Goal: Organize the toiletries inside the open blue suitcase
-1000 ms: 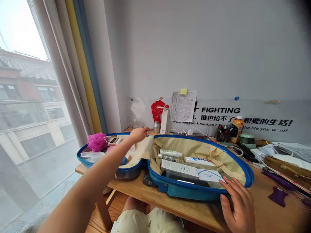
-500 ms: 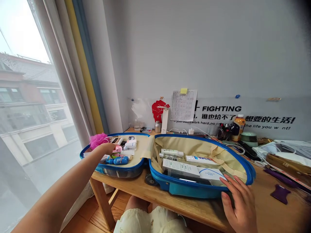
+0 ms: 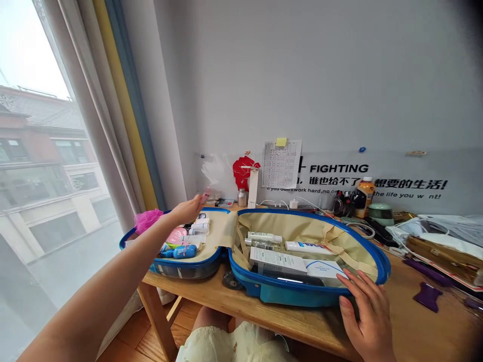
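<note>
My left hand [image 3: 187, 209] is raised above the far edge of the left half of the open blue suitcase [image 3: 298, 297], fingers closed on a small pink item [image 3: 206, 197] whose kind I cannot make out. Below that arm lie a blue bottle [image 3: 185, 251], a round pink thing [image 3: 177, 235], small white tubes [image 3: 199, 229] and a bright pink bath puff [image 3: 148, 220]. My right hand [image 3: 367, 309] rests with fingers spread on the near rim of the right half, beside a white box [image 3: 323, 268]. That half also holds a toothpaste tube [image 3: 307, 247] and bottles [image 3: 264, 237].
The suitcase lies on a wooden desk [image 3: 320, 322]. Behind it stand a small silver bottle [image 3: 242, 197] and a white upright stand [image 3: 253, 188]. To the right are an orange bottle [image 3: 364, 197], a brown pouch [image 3: 445, 259], cables and a purple item [image 3: 428, 296]. A curtained window is at left.
My left hand has lifted out of the suitcase's left half, moving up and right with the small pink item. My right hand stays on the rim. The view has shifted slightly.
</note>
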`<state>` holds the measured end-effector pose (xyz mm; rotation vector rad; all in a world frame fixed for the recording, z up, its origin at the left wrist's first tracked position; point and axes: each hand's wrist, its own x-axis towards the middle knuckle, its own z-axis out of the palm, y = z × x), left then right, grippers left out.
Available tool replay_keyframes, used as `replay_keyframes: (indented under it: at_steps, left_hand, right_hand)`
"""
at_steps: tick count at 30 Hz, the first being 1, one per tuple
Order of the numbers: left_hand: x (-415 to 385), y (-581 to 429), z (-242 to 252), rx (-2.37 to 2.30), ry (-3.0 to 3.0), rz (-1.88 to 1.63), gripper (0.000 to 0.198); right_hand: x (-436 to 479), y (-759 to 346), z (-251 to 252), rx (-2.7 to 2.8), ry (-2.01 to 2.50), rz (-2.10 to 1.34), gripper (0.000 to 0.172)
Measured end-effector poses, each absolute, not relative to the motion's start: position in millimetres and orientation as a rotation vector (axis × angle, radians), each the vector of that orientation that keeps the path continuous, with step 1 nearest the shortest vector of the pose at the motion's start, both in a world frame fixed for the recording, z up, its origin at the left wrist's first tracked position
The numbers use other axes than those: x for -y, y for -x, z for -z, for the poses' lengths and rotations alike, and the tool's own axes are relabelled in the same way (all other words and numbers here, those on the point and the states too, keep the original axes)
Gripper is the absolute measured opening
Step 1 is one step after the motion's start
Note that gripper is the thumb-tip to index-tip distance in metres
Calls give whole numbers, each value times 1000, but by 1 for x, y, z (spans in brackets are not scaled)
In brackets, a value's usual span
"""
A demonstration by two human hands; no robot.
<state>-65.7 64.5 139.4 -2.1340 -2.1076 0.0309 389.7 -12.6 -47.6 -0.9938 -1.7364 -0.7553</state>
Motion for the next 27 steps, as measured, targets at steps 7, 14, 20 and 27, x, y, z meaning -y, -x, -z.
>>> replay_keyframes:
  at_steps: [7, 14, 20, 27]
  left_hand:
    - [-84, -71, -124, 1718, 2670, -15, 37]
    - [-101, -117, -85, 1714, 2875, -232, 36]
    - [-109, -121, -71, 1734, 2979, -263, 32]
    - [-106, -115, -78, 1738, 2954, 62, 26]
  right_hand:
    - [14, -388, 46, 1735, 1002, 751, 32]
    - [13, -390, 48, 1738, 1020, 771, 33]
    - [14, -389, 46, 1737, 1016, 782, 32]
    - [13, -392, 48, 1746, 1031, 771, 33]
